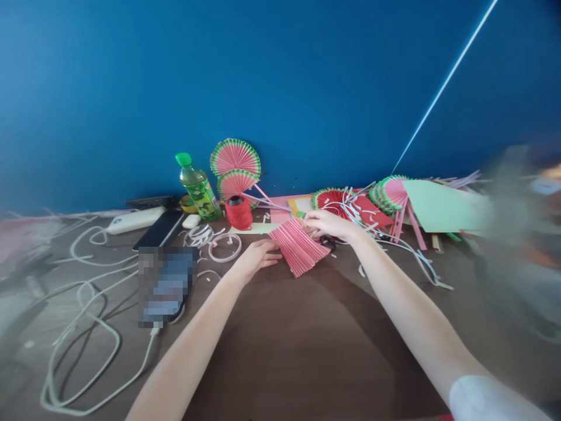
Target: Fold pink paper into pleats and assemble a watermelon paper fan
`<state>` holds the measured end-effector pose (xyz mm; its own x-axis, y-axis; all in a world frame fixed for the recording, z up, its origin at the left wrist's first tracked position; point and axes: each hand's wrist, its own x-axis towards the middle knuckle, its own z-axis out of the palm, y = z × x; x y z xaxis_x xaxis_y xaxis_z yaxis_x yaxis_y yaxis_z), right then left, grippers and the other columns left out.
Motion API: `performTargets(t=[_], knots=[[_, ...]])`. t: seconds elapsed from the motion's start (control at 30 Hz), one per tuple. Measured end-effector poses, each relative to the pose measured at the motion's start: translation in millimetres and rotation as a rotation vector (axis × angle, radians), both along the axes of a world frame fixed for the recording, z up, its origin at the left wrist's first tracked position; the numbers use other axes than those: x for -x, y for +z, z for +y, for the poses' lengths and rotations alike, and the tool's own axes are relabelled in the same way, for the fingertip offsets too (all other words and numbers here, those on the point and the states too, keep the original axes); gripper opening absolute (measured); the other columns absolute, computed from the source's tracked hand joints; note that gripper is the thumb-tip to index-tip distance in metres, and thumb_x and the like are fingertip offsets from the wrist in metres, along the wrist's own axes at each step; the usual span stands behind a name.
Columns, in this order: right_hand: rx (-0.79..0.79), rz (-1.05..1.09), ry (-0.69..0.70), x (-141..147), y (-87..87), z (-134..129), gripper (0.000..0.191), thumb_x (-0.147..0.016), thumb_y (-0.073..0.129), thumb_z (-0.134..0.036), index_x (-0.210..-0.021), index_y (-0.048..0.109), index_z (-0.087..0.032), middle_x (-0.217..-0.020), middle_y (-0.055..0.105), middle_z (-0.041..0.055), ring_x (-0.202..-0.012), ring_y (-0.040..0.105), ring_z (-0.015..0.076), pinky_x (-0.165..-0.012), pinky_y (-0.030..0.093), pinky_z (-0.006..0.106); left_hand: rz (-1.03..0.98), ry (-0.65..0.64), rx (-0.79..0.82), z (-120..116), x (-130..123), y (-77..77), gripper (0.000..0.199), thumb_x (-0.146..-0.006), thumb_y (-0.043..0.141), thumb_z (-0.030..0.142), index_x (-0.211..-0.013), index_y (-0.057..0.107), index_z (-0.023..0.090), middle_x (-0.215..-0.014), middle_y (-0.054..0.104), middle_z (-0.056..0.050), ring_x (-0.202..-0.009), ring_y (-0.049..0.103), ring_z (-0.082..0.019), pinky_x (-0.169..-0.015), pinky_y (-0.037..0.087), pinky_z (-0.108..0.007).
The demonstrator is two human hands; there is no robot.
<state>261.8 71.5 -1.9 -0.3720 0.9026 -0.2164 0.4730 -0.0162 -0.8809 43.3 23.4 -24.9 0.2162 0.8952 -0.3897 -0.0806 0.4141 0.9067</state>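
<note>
A sheet of pleated pink paper (300,248) lies tilted over the table between my hands, its folds fanning wider toward me. My left hand (260,258) is at the paper's left edge, fingers stretched out and a little apart. At the upper right edge, my right hand (323,224) has its fingers bent and closed on the paper; the fingertips are partly hidden. A small green piece (300,214) shows just beside those fingertips. Below my right hand, a dark object (328,241), partly covered, lies on the table.
Finished pink-and-green paper fans (235,159) stand against the blue wall, behind a red thread spool (239,213) and a green-capped bottle (199,188). A phone (170,286) and white cables (116,345) lie left. More fans (390,193), paper strips (423,257) and pale green paper (442,204) lie right.
</note>
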Motion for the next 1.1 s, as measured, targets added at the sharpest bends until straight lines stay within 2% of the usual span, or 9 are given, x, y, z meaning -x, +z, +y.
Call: performTargets(t=[0.17, 0.3, 0.43, 0.7, 0.83, 1.0, 1.1], knots=[[0.232, 0.296, 0.077, 5, 5.5, -6, 0.011, -0.084, 0.05, -0.028, -0.077, 0.049, -0.019, -0.104, 0.064, 0.0066, -0.085, 0.06, 0.0116, -0.072, 0.05, 0.023, -0.057, 0.034, -0.005, 0, -2, -3.9, 0.018, -0.067, 0.065, 0.025, -0.079, 0.067, 0.012, -0.093, 0.068, -0.013, -0.084, 0.064, -0.02, -0.082, 0.045, -0.033], [0.285, 0.399, 0.153, 13, 6.2, -11, 0.01, -0.083, 0.051, -0.026, -0.077, 0.05, -0.018, -0.096, 0.064, 0.0049, -0.081, 0.059, 0.0101, -0.077, 0.048, 0.024, -0.099, 0.11, 0.009, -1, -7, -4.2, 0.016, -0.064, 0.066, 0.021, -0.078, 0.066, 0.013, -0.089, 0.068, -0.012, -0.083, 0.064, -0.02, -0.084, 0.044, -0.034], [0.229, 0.321, 0.172, 23, 9.9, -18, 0.01, -0.083, 0.05, -0.025, -0.077, 0.055, -0.018, -0.089, 0.063, 0.0025, -0.079, 0.057, 0.0095, -0.079, 0.045, 0.024, -0.136, 0.169, -0.003, -1, -11, -6.5, 0.017, -0.063, 0.067, 0.021, -0.077, 0.062, 0.014, -0.084, 0.067, -0.009, -0.079, 0.063, -0.018, -0.083, 0.044, -0.034], [0.04, 0.434, 0.18, 20, 24.6, -24, 0.014, -0.081, 0.048, -0.022, -0.068, 0.045, -0.018, -0.1, 0.065, 0.0075, -0.089, 0.055, 0.0127, -0.088, 0.039, 0.03, -0.219, 0.254, -0.131, -1, -11, -3.6, 0.022, -0.058, 0.069, 0.022, -0.074, 0.055, 0.019, -0.074, 0.06, 0.003, -0.072, 0.057, -0.009, -0.074, 0.041, -0.025], [0.011, 0.396, 0.176, 17, 27.3, -23, 0.015, -0.08, 0.048, -0.023, -0.067, 0.044, -0.018, -0.102, 0.065, 0.0087, -0.082, 0.054, 0.0125, -0.083, 0.039, 0.031, -0.291, 0.289, -0.149, -1, -10, -4.0, 0.032, -0.055, 0.07, 0.017, -0.08, 0.051, 0.021, -0.073, 0.059, 0.005, -0.072, 0.058, -0.009, -0.074, 0.043, -0.026], [-0.077, 0.257, 0.2, 18, 30.0, -26, 0.017, -0.08, 0.048, -0.029, -0.067, 0.043, -0.019, -0.106, 0.065, 0.0072, -0.075, 0.051, 0.0127, -0.071, 0.038, 0.029, -0.319, 0.397, -0.184, 1, -10, -5.5, 0.056, -0.054, 0.07, 0.012, -0.099, 0.041, 0.029, -0.073, 0.06, 0.009, -0.066, 0.057, -0.008, -0.071, 0.045, -0.028], [-0.175, 0.116, 0.234, 22, 34.5, -32, 0.019, -0.082, 0.047, -0.032, -0.068, 0.046, -0.019, -0.107, 0.064, 0.0065, -0.068, 0.047, 0.0116, -0.064, 0.036, 0.028, -0.352, 0.404, -0.199, 2, -10, -5.9, 0.05, -0.057, 0.07, 0.013, -0.1, 0.047, 0.025, -0.076, 0.063, 0.005, -0.07, 0.06, -0.011, -0.073, 0.046, -0.029]])
